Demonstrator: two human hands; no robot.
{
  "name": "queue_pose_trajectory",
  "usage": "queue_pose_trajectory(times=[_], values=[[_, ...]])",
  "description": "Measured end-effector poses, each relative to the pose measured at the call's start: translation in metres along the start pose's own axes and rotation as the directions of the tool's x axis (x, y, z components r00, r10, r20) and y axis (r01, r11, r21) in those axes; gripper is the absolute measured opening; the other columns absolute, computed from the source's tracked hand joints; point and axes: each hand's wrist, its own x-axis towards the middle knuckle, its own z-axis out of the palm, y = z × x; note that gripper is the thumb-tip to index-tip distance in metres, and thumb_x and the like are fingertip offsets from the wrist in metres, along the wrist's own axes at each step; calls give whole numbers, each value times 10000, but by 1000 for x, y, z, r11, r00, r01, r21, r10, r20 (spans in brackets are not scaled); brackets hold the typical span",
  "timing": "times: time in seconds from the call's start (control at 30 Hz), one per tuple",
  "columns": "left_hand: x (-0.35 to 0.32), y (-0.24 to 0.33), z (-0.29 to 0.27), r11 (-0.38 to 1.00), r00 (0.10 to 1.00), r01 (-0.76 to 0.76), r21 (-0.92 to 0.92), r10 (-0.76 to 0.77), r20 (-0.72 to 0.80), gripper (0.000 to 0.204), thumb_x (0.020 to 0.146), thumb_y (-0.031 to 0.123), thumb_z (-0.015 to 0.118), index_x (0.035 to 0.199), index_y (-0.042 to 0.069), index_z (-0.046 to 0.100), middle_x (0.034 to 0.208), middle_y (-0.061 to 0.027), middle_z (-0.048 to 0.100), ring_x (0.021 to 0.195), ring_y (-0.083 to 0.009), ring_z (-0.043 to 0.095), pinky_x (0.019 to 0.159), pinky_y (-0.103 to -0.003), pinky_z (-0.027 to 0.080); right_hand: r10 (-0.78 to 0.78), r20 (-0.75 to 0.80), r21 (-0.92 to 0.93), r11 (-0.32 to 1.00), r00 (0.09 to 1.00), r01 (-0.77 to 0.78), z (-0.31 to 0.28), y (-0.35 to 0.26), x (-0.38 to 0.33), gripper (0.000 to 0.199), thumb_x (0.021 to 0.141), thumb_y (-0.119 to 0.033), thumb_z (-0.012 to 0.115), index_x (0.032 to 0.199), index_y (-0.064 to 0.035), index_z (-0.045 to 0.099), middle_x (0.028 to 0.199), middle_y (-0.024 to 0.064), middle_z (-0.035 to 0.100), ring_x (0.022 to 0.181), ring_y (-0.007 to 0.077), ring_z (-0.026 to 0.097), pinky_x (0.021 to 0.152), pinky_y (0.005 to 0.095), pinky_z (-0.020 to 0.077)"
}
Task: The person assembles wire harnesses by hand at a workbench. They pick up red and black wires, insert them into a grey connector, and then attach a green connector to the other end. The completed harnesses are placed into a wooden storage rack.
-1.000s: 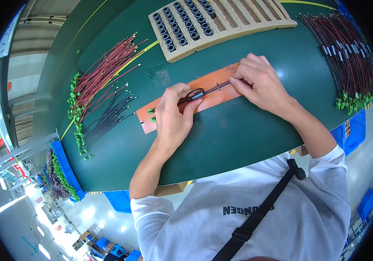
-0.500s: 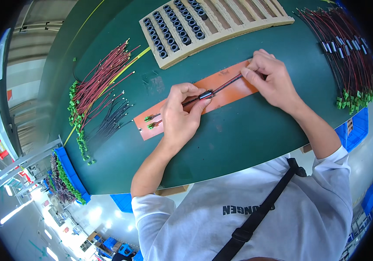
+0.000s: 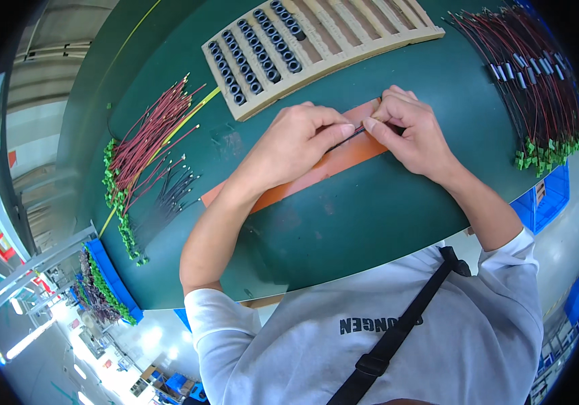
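Wires [image 3: 351, 137], thin dark and red ones bunched together, are running between the two hands over the orange strip [image 3: 316, 174] that is lying slantwise near the middle of the green desk [image 3: 370, 223]. The left hand [image 3: 296, 145] is pinching one end of them with thumb and forefinger in a clenched grip, and the right hand [image 3: 411, 131] is grasping the other end the same way, the fingertips of both hands nearly touching.

Toward the far edge of the desk a pale slotted tray [image 3: 316, 47] is sitting, with rows of small black rings [image 3: 252, 57] filling its left slots while the right slots are showing bare wood. Along the left edge a loose pile of red wires with green plugs [image 3: 144, 145] is fanning out, and a smaller spread of dark wires [image 3: 171, 196] is lying just beside it. At the right edge a thick bundle of red and black wires [image 3: 539, 88] is hanging over toward a blue bin [image 3: 542, 196]. Nothing is lying between the hands and the tray.

Compared with half a second ago, the hands are sitting much closer together: the left hand has slid along the strip toward the right one, and the long stretch of wire that was showing between them is now mostly hidden under the fingers.
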Motion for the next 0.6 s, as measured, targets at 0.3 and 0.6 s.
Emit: queue_pose_trajectory(times=[0.3, 0.6], values=[[22, 5, 9, 986, 985, 140, -85, -131, 112, 142, 960, 129, 698, 937, 9, 771, 786, -64, 710, 707, -135, 607, 668, -303, 498, 15, -21, 51, 999, 1000, -14, 0, 2, 1, 231, 883, -96, 736, 746, -43, 557, 684, 47, 549, 663, 233, 486, 710, 370, 386], [22, 6, 12, 969, 986, 145, -198, -125, 109, 145, 948, 132, 714, 879, 18, 770, 804, -56, 711, 735, -121, 597, 677, -302, 479, 48, -81, 14, 999, 996, -47, 8, 4, 1, 317, 927, -150, 732, 718, -54, 513, 676, 51, 578, 648, 235, 485, 686, 379, 386]])
